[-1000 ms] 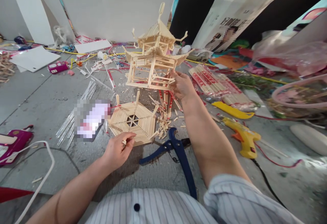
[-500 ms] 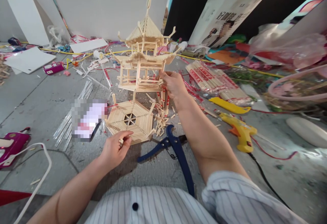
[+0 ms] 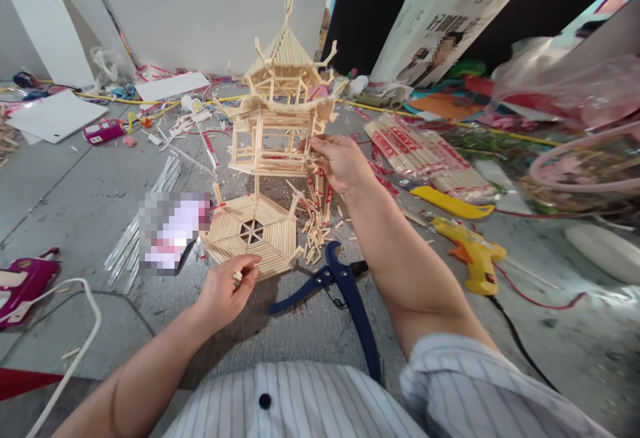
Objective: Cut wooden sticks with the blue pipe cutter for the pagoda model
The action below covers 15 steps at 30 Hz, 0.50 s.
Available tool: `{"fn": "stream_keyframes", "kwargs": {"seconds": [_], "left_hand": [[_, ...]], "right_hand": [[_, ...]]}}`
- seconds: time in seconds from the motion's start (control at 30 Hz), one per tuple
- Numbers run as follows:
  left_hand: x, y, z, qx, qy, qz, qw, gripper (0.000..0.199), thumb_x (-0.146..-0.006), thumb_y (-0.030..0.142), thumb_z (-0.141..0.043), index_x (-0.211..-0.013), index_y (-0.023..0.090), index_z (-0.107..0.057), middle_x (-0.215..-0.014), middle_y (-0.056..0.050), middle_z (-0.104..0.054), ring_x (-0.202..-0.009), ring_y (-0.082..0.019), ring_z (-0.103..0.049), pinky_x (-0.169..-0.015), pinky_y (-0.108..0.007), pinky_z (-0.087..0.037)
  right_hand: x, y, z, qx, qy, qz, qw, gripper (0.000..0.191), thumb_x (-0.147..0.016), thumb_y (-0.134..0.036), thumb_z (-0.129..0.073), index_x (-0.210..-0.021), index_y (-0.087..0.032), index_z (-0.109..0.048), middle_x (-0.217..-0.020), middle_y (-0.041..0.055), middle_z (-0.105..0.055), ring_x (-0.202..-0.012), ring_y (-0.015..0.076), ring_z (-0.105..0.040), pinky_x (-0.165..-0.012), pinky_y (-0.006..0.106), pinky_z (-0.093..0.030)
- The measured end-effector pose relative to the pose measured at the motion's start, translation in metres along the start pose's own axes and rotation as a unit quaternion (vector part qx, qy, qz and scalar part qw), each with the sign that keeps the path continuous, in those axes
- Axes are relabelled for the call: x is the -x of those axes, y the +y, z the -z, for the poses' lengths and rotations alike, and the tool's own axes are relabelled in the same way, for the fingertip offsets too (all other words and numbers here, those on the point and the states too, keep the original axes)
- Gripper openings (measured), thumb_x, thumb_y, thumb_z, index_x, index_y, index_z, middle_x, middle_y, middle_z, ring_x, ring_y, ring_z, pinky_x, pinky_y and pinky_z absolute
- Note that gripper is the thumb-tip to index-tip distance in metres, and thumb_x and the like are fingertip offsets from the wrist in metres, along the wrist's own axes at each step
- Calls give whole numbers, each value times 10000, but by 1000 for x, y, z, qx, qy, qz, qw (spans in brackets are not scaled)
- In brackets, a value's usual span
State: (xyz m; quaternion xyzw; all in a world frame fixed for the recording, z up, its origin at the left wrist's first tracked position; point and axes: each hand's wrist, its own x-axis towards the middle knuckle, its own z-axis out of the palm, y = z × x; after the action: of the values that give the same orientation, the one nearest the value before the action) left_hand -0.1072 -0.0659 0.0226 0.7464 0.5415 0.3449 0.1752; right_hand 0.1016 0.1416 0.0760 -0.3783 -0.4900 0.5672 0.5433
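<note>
right hand at the lower right side of the stick pagoda

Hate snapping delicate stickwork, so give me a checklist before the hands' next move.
1. Right hand on the pagoda model: ok, fingers at its lower tier.
2. Pagoda model upright: ok.
3. Small pale piece in the left hand: ok.
4. Blue cutter out of the hands: ok, on the floor.
5. Stick offcuts cleared from beside the hexagonal panel: not ok.
6. Glue gun cool: cannot tell.
</note>
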Motion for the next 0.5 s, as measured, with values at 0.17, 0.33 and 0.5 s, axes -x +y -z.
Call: {"fn": "stream_keyframes", "kwargs": {"seconds": [0.17, 0.33, 0.5], "left_hand": [[0, 0, 0, -9, 4, -19, 1000, 220, -874, 197, -505, -982, 96, -667, -761, -61, -734, -669, -110, -691, -600, -166, -537], [0, -1, 0, -17, 5, -32, 999, 210, -873, 190, -514, -976, 93, -668, -757, -59, -733, -663, -107, -692, -608, -165, -538], [-1, -1, 0, -22, 5, -35, 999, 204, -874, 187, -513, -971, 98, -670, -795, -69, -742, -694, -114, -700, -628, -171, -543]], "right_hand": [[8, -9, -4, 29, -55, 0, 998, 57, -687, -217, -667, -639, -189, -658, -671, -4, -675, -719, 132, -655, -718, 255, -520], [8, -11, -2, 58, -87, 1, 995, 85, -649, -213, -669, -729, -189, -685, -764, 1, -716, -792, 153, -673, -846, 311, -515], [6, -11, 6, 88, -110, 9, 990, 215, -632, -120, -603, -809, -179, -708, -837, -1, -722, -886, 152, -660, -939, 330, -466]]}}
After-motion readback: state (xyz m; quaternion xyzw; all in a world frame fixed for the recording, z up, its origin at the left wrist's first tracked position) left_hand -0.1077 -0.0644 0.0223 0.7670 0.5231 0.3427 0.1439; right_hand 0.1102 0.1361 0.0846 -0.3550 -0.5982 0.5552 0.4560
